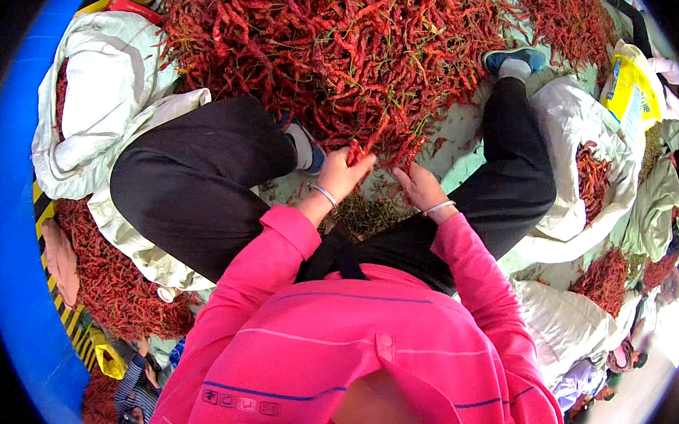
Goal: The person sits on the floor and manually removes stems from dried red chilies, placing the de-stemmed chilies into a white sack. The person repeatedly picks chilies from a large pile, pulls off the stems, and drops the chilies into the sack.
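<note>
A broad heap of dried red chilli peppers (329, 43), many with stems on, spreads before my feet. My left hand (342, 174) is closed around a few red chillies (357, 151), which stick up past the thumb. Close by on the right, my right hand (420, 185) touches chillies (408, 149) at the heap's near edge with thumb and fingertips; whether it grips one is hard to make out. Beneath and between the hands lies a small pile of brownish-green stems and scraps (374, 210) on the pale floor.
White woven sacks stand beside both legs, the left sack (104, 80) partly covering chillies and the right sack (566, 105) holding some. A yellow bag (632, 86) lies far right. Another chilli heap (122, 278) is behind my left knee. Other people (135, 393) sit farther back.
</note>
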Demonstrator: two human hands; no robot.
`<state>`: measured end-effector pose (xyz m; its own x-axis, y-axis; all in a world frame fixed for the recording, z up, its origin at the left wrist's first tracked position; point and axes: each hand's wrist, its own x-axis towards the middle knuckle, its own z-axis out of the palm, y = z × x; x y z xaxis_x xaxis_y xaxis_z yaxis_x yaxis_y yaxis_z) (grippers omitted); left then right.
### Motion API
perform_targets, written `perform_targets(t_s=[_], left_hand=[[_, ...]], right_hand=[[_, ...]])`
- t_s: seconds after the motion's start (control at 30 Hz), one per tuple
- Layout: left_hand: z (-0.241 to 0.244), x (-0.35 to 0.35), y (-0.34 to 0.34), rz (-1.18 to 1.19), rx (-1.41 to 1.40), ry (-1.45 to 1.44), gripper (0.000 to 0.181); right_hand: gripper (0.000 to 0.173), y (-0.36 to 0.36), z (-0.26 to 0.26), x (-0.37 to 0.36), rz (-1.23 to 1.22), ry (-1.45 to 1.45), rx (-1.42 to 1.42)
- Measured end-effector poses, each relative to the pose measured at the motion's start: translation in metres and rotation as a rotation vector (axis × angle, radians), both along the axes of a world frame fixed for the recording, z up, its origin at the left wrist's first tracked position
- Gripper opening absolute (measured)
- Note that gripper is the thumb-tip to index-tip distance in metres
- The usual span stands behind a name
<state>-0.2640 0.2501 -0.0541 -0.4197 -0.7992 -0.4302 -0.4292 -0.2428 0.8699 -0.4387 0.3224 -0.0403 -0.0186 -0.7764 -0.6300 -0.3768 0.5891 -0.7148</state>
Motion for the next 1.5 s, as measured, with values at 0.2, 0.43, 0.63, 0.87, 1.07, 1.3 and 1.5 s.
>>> perform_targets(t_s=[0.2,0.43,0.63,0.87,1.07,1.3,1.5], left_hand=[[0.003,-0.012,0.022,-0.110,0.165,0.155,0.028],[0.008,-0.013,0.011,0.068,0.336,0.199,0.019],[0.001,-0.015,0.012,0.173,0.124,0.195,0.020],[0.012,-0.022,0.009,0.130,-0.287,-0.005,0.025],[-0.014,-0.012,-0.003,0.583,0.664,0.321,0.017],[0.012,-0.020,-0.010,0.424,0.586,0.248,0.017],[0.005,-0.033,0.004,0.296,0.547,0.170,0.029]], right_hand=[[0.042,0.014,-0.017,0.023,0.191,0.242,-0.224],[0.042,0.010,-0.014,0.022,0.009,0.178,-0.477],[0.016,0.013,-0.017,0.025,-0.348,-0.363,-0.121],[0.016,0.023,-0.029,0.036,-0.294,-0.124,-0.219],[0.016,0.024,0.035,0.046,0.490,0.009,-0.643],[0.023,0.011,-0.060,-0.022,0.376,0.620,-0.127],[0.042,-0.044,-0.152,-0.075,-0.191,0.839,-0.115]])
